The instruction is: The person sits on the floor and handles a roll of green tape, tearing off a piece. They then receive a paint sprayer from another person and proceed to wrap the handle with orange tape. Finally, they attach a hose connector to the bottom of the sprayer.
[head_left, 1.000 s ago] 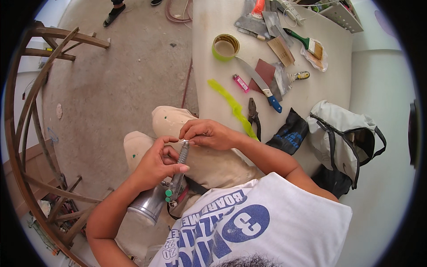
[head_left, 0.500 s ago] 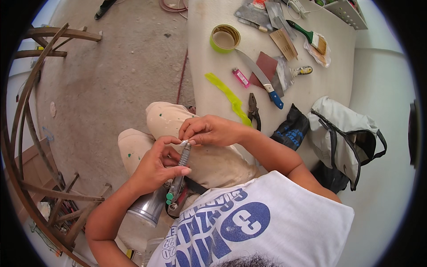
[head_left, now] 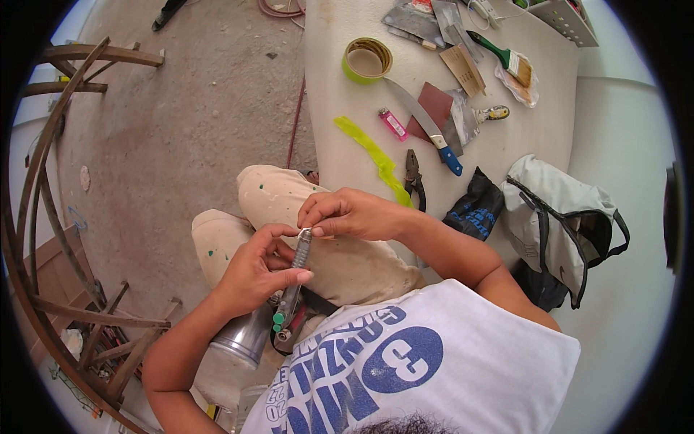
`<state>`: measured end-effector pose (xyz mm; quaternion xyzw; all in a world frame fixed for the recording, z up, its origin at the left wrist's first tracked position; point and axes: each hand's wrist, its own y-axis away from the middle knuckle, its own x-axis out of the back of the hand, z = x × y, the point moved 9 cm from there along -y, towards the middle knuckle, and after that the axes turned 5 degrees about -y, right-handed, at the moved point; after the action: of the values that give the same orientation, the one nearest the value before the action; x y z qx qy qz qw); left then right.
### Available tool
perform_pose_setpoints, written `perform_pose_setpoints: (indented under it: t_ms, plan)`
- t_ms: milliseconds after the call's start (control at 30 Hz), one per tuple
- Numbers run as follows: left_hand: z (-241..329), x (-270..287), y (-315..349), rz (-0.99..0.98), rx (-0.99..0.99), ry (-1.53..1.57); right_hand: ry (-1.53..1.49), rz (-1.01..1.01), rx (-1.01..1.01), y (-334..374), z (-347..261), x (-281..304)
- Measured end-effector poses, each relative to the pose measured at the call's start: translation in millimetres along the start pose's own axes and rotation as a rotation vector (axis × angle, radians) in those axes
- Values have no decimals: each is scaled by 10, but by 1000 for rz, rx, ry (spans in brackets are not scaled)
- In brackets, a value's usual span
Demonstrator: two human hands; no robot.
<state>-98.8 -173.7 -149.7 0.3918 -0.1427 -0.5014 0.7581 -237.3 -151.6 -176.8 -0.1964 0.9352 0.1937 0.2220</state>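
Over my lap, my left hand (head_left: 256,267) is closed around the metal handle (head_left: 302,253) of what looks like a spray gun, its ridged end pointing up and away from me. A silver cup (head_left: 242,338) and a small green knob (head_left: 278,318) belong to its lower part, partly hidden by my left forearm and shirt. With thumb and fingers pinched, my right hand (head_left: 343,213) grips a thin white strip (head_left: 304,232), like thread seal tape, at the handle's tip. My left index finger touches the strip there too.
On the pale table to the right lie pliers (head_left: 413,177), a blue-handled knife (head_left: 426,126), a pink lighter (head_left: 394,124), green tape (head_left: 345,71), a yellow-green strip (head_left: 372,155), a paintbrush (head_left: 506,58) and a white bag (head_left: 560,210). A wooden frame (head_left: 43,181) stands left.
My right hand has shifted slightly to the right, and the white strip lies closer around the tip. The left hand keeps its hold almost unmoved.
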Motion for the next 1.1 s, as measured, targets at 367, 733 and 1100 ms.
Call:
perform_pose_setpoints:
  t_ms: [367,733,1100]
  plan:
    - [-11,7,-1,41,-15,3,78,63,-27,73,29,28]
    - [-18,-36,115,39,-89,88,-17,67,-122,129,94,-39]
    - [-2,-50,72,35,-129,56,71,103,-187,202,49,-18]
